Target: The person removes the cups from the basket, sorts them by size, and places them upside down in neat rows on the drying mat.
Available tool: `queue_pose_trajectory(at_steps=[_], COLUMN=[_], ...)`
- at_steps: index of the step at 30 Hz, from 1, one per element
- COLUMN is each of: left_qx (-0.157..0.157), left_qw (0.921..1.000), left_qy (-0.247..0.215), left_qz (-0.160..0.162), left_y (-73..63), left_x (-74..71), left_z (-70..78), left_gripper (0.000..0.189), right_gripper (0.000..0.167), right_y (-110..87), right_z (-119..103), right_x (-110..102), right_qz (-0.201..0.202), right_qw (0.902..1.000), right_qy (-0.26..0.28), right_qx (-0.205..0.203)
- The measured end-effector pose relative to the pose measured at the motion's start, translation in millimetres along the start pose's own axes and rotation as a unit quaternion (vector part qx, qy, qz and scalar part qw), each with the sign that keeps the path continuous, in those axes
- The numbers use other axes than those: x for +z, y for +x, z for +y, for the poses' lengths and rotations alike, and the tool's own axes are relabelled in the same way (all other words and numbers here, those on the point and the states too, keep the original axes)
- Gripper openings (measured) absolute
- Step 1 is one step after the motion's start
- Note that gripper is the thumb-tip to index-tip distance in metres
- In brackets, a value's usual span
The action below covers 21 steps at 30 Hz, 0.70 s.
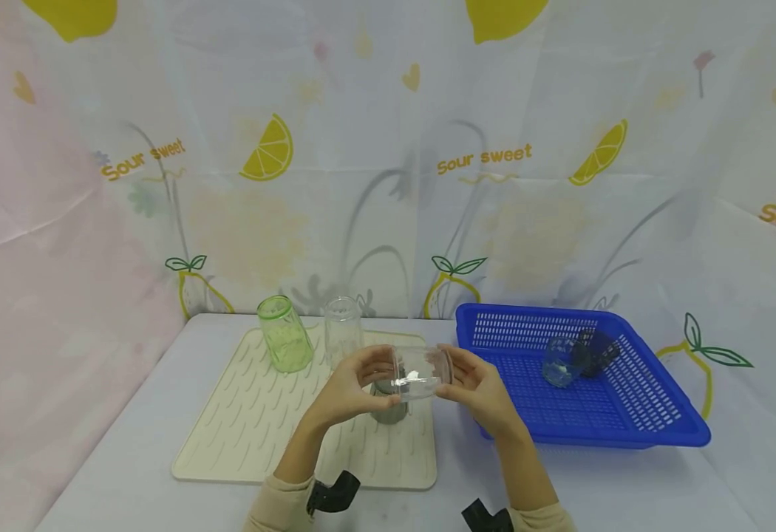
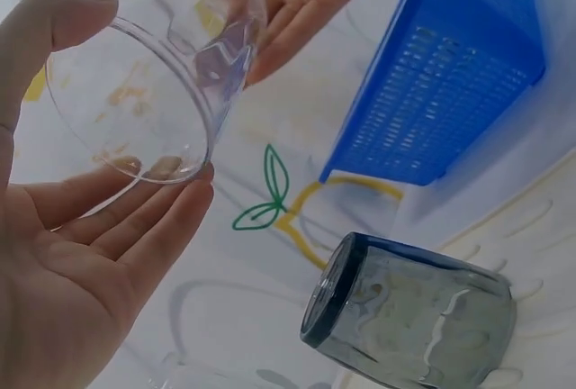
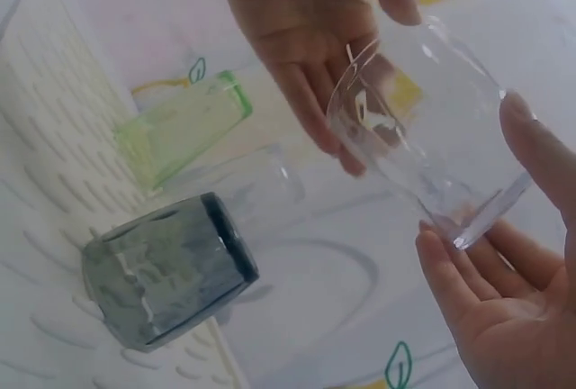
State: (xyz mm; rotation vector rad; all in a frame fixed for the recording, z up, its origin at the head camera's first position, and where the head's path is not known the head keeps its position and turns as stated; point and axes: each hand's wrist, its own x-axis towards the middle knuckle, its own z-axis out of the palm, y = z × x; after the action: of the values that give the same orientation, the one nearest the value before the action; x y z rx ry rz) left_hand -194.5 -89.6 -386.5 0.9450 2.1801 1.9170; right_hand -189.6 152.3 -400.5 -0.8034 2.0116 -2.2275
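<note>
Currently, thumbs and fingers of the left hand (image 1: 351, 384) and right hand (image 1: 484, 388) are pinching opposite ends of the clear glass (image 1: 420, 372), holding it sideways, raised off the drying mat (image 1: 261, 436). Handling it well is probably calling for even pressure, clear of the grey glass (image 1: 390, 414).

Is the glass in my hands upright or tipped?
Tipped on its side: in the head view, the glass lies roughly level between left hand and right hand.

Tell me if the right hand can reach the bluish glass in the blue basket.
Probably not immediately: the right hand holds a clear glass. Otherwise, the bluish glass seems unobstructed in the open basket.
</note>
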Motion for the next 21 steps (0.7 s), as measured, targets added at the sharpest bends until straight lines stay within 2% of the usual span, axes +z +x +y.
queue_pose_trajectory(at_steps=[4,12,15,18,21], left_qx=[-0.012,-0.007,-0.006,-0.012,-0.023], left_qw=[0.9990,0.9915,0.9893,0.9891,0.9897], left_qy=[0.042,0.130,0.146,0.147,0.140], left_qz=[-0.004,-0.005,0.000,0.008,0.019], left_y=[0.3,1.3,2.0,1.6,0.9], left_x=[6.0,17.5,21.6,25.1,28.0], left_z=[-0.9,-2.8,-3.2,-3.2,-3.2], left_gripper=[0.070,0.066,0.067,0.069,0.072], right_gripper=[0.069,0.063,0.060,0.060,0.062], right_y=[1.9,8.1,10.0,11.8,13.7], right_z=[-7,-16,-20,-25,-30], right_x=[-2,6,9,12,14], right_qz=[0.008,0.016,0.015,0.010,-0.001], right_qw=[0.9995,0.9966,0.9938,0.9880,0.9836], right_qy=[-0.012,-0.054,-0.096,-0.150,-0.180], right_qx=[-0.027,-0.060,-0.054,-0.037,-0.016])
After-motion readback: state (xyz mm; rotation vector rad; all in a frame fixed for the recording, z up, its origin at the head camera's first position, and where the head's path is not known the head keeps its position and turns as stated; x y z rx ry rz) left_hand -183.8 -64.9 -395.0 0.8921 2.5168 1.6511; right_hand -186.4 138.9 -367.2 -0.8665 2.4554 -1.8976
